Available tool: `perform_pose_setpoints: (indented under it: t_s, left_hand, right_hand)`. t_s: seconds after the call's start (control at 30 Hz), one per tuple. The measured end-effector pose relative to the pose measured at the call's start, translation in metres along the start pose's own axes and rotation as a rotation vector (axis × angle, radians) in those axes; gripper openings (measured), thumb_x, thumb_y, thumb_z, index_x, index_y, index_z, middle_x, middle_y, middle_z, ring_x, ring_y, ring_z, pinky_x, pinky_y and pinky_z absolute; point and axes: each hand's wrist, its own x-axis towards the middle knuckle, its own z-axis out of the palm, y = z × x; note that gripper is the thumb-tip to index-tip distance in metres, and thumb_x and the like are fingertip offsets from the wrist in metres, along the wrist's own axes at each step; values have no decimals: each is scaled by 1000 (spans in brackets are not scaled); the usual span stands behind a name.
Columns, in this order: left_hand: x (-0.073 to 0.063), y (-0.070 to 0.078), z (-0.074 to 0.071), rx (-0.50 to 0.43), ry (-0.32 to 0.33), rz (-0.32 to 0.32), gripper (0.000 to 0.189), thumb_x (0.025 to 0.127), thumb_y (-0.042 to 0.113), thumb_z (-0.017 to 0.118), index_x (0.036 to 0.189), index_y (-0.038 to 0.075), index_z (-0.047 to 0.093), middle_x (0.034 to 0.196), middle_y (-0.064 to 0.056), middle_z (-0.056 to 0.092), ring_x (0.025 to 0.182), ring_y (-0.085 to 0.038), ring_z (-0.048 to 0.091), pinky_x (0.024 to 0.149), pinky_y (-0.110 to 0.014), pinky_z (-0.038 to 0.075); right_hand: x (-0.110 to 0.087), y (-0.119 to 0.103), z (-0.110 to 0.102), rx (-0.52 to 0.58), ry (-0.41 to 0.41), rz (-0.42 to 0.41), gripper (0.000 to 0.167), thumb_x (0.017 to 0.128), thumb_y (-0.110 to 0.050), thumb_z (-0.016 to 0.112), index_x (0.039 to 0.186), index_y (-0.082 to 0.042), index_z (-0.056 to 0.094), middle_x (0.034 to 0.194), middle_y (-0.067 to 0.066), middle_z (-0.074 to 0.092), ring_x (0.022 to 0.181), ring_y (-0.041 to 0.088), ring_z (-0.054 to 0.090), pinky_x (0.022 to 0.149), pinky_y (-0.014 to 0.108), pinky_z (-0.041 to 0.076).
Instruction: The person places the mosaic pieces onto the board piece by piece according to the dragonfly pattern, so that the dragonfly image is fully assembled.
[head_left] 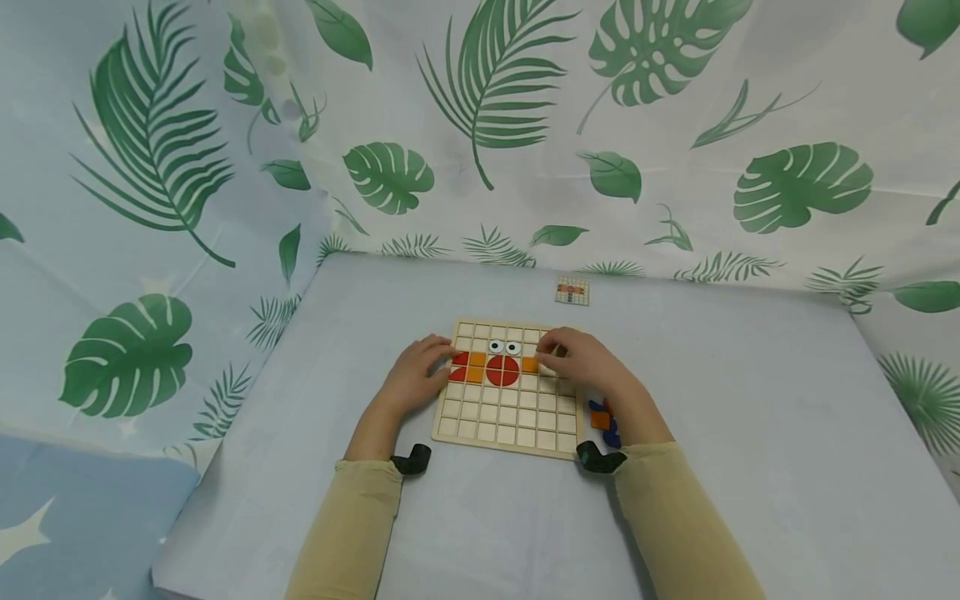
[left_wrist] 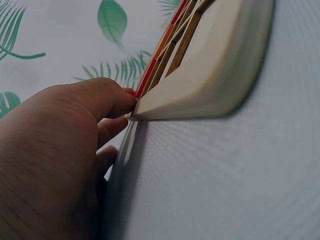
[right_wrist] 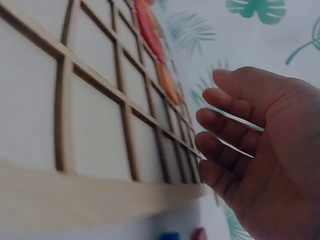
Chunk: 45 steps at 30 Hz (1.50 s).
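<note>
Your grid board (head_left: 507, 416) lies on the desk (head_left: 495, 521) at twelve o'clock; your left hand (head_left: 411, 379), fingers loose, touches its nine-o'clock edge; your right hand (head_left: 583, 358), holding nothing, hovers at its two o'clock near an orange tile (head_left: 529, 365).

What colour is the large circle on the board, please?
The circle is red, clearest in head view.
</note>
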Motion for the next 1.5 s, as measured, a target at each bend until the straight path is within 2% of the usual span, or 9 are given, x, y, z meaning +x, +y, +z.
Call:
perform_pose_setpoints:
  t_s: [0.2, 0.47, 0.57, 0.67, 0.83, 0.97, 1.07, 1.23, 1.5]
  left_hand:
    - [0, 1, -1, 3, -7, -15, 34, 96, 22, 58, 130, 20, 62, 144, 1, 51, 146, -23, 35, 127, -44, 20]
    - [-1, 0, -1, 1, -6, -20, 34, 96, 22, 58, 130, 20, 62, 143, 1, 52, 146, -23, 36, 127, -44, 20]
    - [-1, -1, 0, -1, -6, -17, 34, 96, 22, 58, 130, 21, 62, 143, 1, 52, 146, -23, 36, 127, -44, 20]
    - [-1, -2, 1, -4, -3, -9, 33, 96, 22, 58, 130, 21, 62, 143, 1, 52, 145, -22, 38, 127, -44, 20]
    - [-1, -2, 3, -2, 5, -2, 33, 96, 22, 58, 129, 20, 62, 142, 1, 53, 144, -22, 38, 127, -45, 21]
    - [0, -2, 4, 5, 4, -6, 34, 96, 23, 58, 130, 20, 62, 143, 1, 52, 146, -23, 37, 126, -44, 21]
    - [0, -1, 3, 1, 2, -6, 34, 96, 23, 59, 130, 20, 62, 144, 0, 52, 146, -24, 35, 126, -44, 21]
    - [0, 0, 1, -13, -1, -13, 35, 96, 22, 59, 131, 20, 62, 145, -1, 52, 147, -25, 34, 127, -44, 20]
    - [-1, 0, 1, -12, -9, -17, 35, 96, 23, 58, 131, 19, 61, 145, -1, 51, 148, -26, 33, 127, -44, 20]
  right_hand:
    - [-20, 1, -21, 63, 6, 25, 30, 98, -43, 58, 116, -20, 65, 112, 3, 64, 97, 24, 58, 76, 35, 53]
    - [-53, 17, -47, 113, -148, 88, 36, 96, -48, 58, 119, -22, 65, 113, 7, 66, 90, 26, 62, 79, 39, 56]
    - [-66, 27, -52, 101, -207, 107, 30, 97, -43, 59, 120, -24, 65, 114, 6, 66, 92, 24, 63, 79, 37, 55]
    - [-77, 36, -54, 77, -254, 121, 26, 96, -39, 61, 120, -30, 65, 125, 4, 65, 101, 22, 60, 80, 35, 54]
    - [-91, 49, -49, 32, -287, 57, 28, 94, -35, 65, 122, -36, 65, 131, -2, 63, 111, 20, 54, 86, 34, 49]
    - [-98, 57, -44, 86, -337, -11, 31, 95, -28, 65, 125, -34, 66, 129, -6, 64, 114, 21, 54, 89, 29, 50]
    - [-102, 63, -41, 96, -364, -46, 30, 96, -29, 63, 125, -36, 66, 133, -9, 63, 122, 17, 55, 93, 22, 50]
    - [-107, 73, -40, 34, -323, -100, 25, 98, -31, 61, 120, -39, 68, 130, -12, 65, 124, 11, 57, 97, 22, 51]
    - [-115, 93, -48, -1, -205, -24, 18, 97, -38, 61, 111, -44, 71, 118, -20, 68, 114, 3, 59, 98, 26, 52]
